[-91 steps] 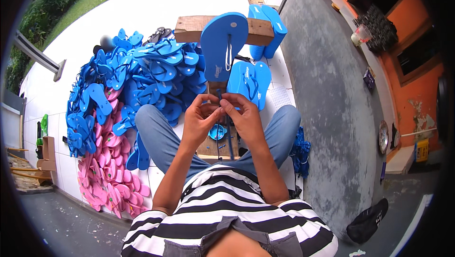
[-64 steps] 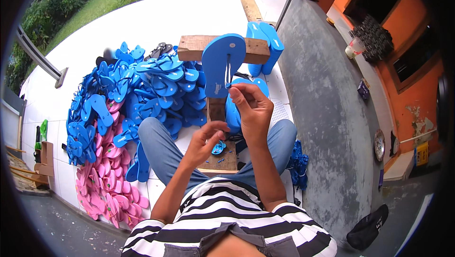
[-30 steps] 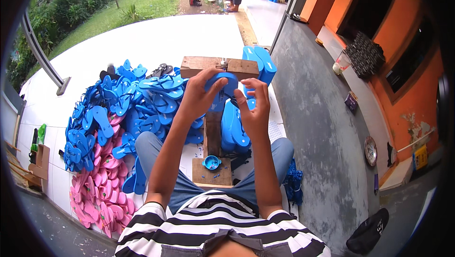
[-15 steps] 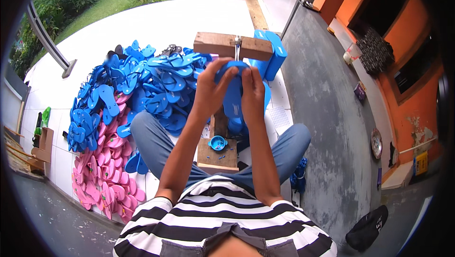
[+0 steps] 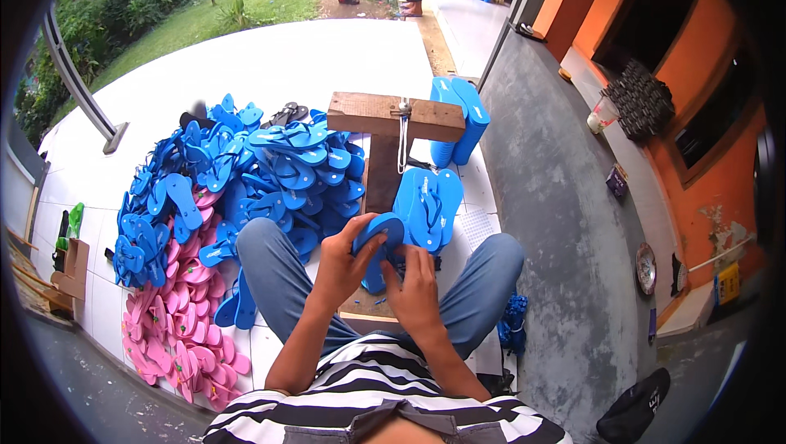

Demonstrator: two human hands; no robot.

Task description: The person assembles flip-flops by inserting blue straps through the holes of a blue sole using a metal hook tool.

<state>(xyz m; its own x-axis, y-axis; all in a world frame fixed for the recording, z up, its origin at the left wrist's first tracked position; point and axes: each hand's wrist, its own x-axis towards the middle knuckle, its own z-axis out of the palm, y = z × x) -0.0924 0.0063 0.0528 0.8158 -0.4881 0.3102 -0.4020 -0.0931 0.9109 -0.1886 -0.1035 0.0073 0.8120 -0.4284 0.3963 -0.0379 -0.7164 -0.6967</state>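
Note:
A blue flip-flop (image 5: 383,229) is held up over my lap, tilted with its toe or heel end toward the wooden stand. My left hand (image 5: 337,262) grips its left edge, thumb pressed on the sole. At its lower right side, my right hand (image 5: 416,290) has bent fingers and thumb close in against it; a strap in those fingertips cannot be made out. Beyond my hands stands a wooden T-shaped stand (image 5: 378,115) with a metal loop (image 5: 403,135) hanging from its crossbar. A low wooden board (image 5: 366,305) between my legs is partly covered by my hands.
Left of me lie heaped blue flip-flops (image 5: 282,170) and pink flip-flops (image 5: 184,325). A strapped blue pair (image 5: 428,208) rests right of the stand, with upright blue soles (image 5: 460,121) behind. A patterned sheet (image 5: 476,227) lies nearby. Two people stand at the far edge.
Both hands have drawn the flip-flop back from the metal loop toward my lap. My right hand has shifted lower along it. The small blue bowl on the board is now hidden.

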